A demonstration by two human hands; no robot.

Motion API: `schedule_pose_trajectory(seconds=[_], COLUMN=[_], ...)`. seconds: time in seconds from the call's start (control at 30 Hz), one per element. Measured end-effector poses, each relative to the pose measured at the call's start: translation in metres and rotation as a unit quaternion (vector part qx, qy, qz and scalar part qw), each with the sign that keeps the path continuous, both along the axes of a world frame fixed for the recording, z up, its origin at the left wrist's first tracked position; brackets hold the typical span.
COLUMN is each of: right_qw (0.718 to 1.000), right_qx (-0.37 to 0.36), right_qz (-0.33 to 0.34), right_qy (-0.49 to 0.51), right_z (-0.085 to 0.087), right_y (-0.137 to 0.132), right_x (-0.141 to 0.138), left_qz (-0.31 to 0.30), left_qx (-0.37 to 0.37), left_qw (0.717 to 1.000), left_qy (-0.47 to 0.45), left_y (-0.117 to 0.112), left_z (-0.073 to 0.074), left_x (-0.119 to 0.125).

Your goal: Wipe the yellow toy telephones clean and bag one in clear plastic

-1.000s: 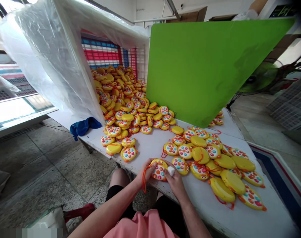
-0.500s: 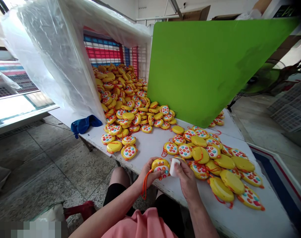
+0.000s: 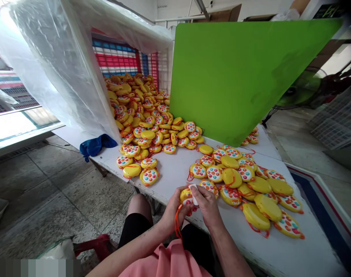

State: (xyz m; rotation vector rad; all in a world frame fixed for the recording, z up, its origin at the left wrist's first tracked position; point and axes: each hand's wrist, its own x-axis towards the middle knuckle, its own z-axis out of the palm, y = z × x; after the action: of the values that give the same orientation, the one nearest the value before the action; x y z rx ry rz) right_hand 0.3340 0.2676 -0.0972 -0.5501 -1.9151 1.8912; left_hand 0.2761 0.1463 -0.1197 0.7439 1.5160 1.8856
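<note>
My left hand (image 3: pixel 173 207) is closed round a yellow toy (image 3: pixel 186 196) with eyes and coloured buttons on its face. An orange cord (image 3: pixel 178 223) hangs down from it past my wrist. Between the thumb and fingers of my right hand (image 3: pixel 206 203) is a small white block (image 3: pixel 194 193), like a sponge, pressed against the toy's right side. Part of the toy is covered by the block and my fingers. Just beyond my right hand lies another such toy (image 3: pixel 209 187), button side up.
Many similar toys (image 3: pixel 141 111) spill from a plastic-wrapped crate (image 3: pixel 57 69) onto the white table (image 3: pixel 169 169). More toys (image 3: pixel 259 184) lie spread at the right. A green board (image 3: pixel 236 77) stands upright behind them. A blue cloth (image 3: pixel 97 146) rests at the left edge.
My right hand has moved left, bringing the white block onto the toy. My left hand has tilted the toy, and the toy behind my right hand now shows more.
</note>
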Motion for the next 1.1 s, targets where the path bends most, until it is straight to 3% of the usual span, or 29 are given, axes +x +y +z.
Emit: schedule_pose_trajectory(seconds=[0.1,0.2,0.3,0.43,0.53,0.63,0.7,0.8,0.9,0.97,1.03,1.1], right_qw=[0.999,0.999,0.991,0.953,0.937,0.939,0.958,0.995,0.997,0.989,0.970,0.916], right_qx=[0.021,0.011,-0.097,-0.282,-0.332,-0.328,-0.274,-0.092,0.073,0.144,0.231,0.339], right_qz=[0.029,-0.043,-0.097,-0.100,-0.088,-0.080,-0.067,-0.015,0.030,0.013,-0.074,-0.207], right_qy=[0.015,-0.002,-0.001,0.052,0.060,0.059,0.058,0.034,0.015,0.017,0.032,0.059], right_z=[0.000,-0.003,-0.007,-0.001,0.006,0.007,0.004,-0.003,-0.007,-0.007,-0.003,0.001], right_y=[-0.001,-0.003,-0.002,0.003,0.007,0.007,0.006,0.002,0.008,0.025,0.056,0.098], right_x=[0.000,-0.003,-0.008,-0.011,-0.010,-0.008,-0.007,-0.005,-0.008,-0.012,-0.016,-0.019], left_qz=[-0.018,-0.011,-0.023,-0.048,-0.049,-0.047,-0.050,-0.039,-0.033,-0.006,0.081,0.198], left_qx=[-0.017,-0.017,0.000,0.010,0.017,0.020,0.016,0.001,-0.022,-0.053,-0.112,-0.192], left_qw=[0.999,0.999,0.999,0.998,0.995,0.994,0.994,0.995,0.998,0.996,0.959,0.877], left_qy=[-0.023,0.027,0.042,-0.033,-0.080,-0.094,-0.094,-0.092,-0.044,0.076,0.249,0.393], left_y=[0.000,0.000,0.001,0.000,-0.001,-0.001,-0.001,0.002,0.005,0.002,-0.008,-0.021], left_z=[0.000,0.000,0.001,0.002,0.001,-0.001,-0.002,-0.006,-0.011,-0.013,-0.017,-0.024], left_x=[-0.003,-0.001,-0.003,-0.012,-0.018,-0.019,-0.018,-0.018,-0.025,-0.038,-0.058,-0.082])
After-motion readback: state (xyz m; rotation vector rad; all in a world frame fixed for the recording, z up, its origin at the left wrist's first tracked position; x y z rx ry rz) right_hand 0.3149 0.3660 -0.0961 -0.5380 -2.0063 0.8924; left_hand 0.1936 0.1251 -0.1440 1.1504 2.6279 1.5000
